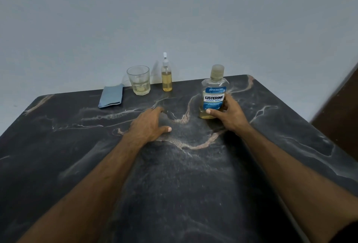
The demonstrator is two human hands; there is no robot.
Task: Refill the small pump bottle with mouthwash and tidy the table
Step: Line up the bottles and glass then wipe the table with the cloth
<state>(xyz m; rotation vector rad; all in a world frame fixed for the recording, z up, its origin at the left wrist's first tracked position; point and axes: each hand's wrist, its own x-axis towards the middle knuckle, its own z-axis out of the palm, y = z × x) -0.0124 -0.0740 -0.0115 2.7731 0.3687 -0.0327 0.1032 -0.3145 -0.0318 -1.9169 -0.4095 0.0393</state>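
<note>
The mouthwash bottle (213, 91), clear with a blue label and a capped top, stands upright on the dark marble table (174, 175) at the right. A little yellowish liquid shows at its bottom. My right hand (228, 115) grips its lower part, thumb across the front. The small pump bottle (166, 77), mostly filled with yellowish liquid and with its white pump on, stands at the table's far edge. My left hand (150, 124) rests flat on the table, holding nothing.
A clear glass (138, 79) with a little pale liquid stands left of the pump bottle. A folded blue cloth (112, 96) lies left of the glass. A plain wall runs behind the table. Something dark brown (341, 111) stands at the right.
</note>
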